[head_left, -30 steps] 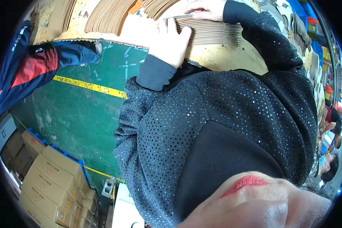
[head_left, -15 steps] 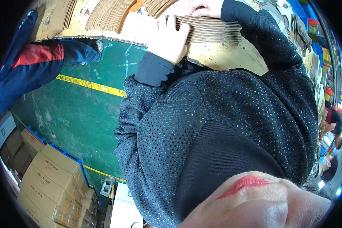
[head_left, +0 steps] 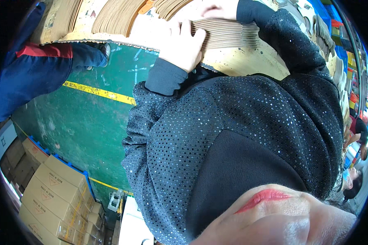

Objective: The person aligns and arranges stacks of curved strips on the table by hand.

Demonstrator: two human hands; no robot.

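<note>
At top centre, a stack of brown sheets [head_left: 225, 34] lies on the worktop [head_left: 249, 59]; the left hand [head_left: 180, 51], fingers spread, touches its left end. Higher, the right hand [head_left: 219, 10] blurs, its grip unclear.

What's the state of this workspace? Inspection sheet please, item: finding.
Surface: tan table, dark marks on it.
Job's things: brown stack of thin pieces, lying on the table.
Clutter: other stacks; orange piece between two of them.
Left hand: at the brown stack's left end, fingers spread.
Right hand: blurred, near the brown stack's far edge; contact unclear.
Cables: nothing seen for certain.
Surroundings: green floor, yellow line; co-worker's leg at left; cartons lower left.
</note>
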